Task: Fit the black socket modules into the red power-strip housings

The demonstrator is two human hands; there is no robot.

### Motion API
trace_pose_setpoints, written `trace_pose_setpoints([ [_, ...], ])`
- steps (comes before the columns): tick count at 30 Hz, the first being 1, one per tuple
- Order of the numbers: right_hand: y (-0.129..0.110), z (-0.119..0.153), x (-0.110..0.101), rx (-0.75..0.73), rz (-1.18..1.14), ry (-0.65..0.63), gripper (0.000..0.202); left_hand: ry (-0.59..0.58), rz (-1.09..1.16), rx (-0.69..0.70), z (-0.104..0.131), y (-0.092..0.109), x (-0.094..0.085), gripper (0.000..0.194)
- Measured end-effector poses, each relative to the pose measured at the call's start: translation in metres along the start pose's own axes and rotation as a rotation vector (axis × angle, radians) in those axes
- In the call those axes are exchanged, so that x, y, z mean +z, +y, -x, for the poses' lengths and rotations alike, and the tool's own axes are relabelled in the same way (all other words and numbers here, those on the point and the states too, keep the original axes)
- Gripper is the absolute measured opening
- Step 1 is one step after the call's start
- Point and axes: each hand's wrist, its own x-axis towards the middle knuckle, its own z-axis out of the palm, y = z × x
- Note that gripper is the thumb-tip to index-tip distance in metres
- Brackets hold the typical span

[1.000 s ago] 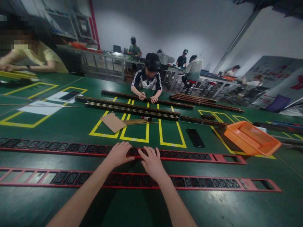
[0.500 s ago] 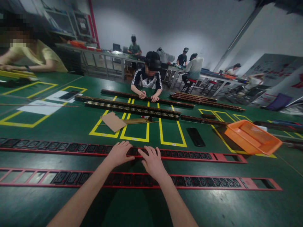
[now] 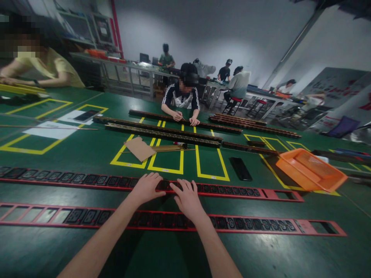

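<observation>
Two long red power-strip frames lie across the green table, one behind the other. Black sockets fill most of the farther strip point(image 3: 246, 192). Along the nearer strip point(image 3: 249, 224), several openings at the left end have no socket. My left hand point(image 3: 147, 188) rests on the farther strip near its middle, fingers stretched over it and thumb pointing right. Just to the right, my right hand point(image 3: 185, 193) touches the same strip with its fingers spread. A small stretch of black socket point(image 3: 164, 185) shows between the hands. My forearms cross above the nearer strip and hide parts of it.
Beyond the strips lie a cardboard piece point(image 3: 140, 149), a black phone point(image 3: 241, 168) and an orange basket point(image 3: 311, 170). Long dark rails point(image 3: 162, 133) stretch farther back. A co-worker point(image 3: 182, 96) works across the table; another person point(image 3: 52, 71) leans in at the left.
Both hands stay at the same spot on the farther strip. The view has shifted very slightly, and the co-worker's hands opposite have moved a little.
</observation>
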Motion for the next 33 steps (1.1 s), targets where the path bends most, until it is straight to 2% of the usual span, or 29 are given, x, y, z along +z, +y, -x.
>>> trace_pose_setpoints([
  [9, 0.000, 0.000, 0.004, 0.026, -0.033, 0.019, 0.047, 0.005, 0.002, 0.021, 0.000, 0.000, -0.001, 0.041],
  [17, 0.000, 0.000, -0.001, 0.000, -0.053, 0.017, 0.047, 0.009, 0.007, 0.021, 0.000, -0.001, 0.001, 0.041],
  [23, 0.000, -0.003, 0.007, 0.051, -0.088, 0.072, 0.055, -0.031, -0.005, 0.081, 0.000, -0.001, -0.001, 0.040],
  [26, 0.002, -0.003, 0.011, 0.057, -0.085, 0.083, 0.051, -0.041, 0.005, 0.113, 0.000, 0.000, -0.002, 0.042],
  [33, 0.005, -0.002, 0.021, 0.048, -0.073, 0.094, 0.054, -0.037, 0.006, 0.104, 0.002, 0.003, -0.002, 0.041],
])
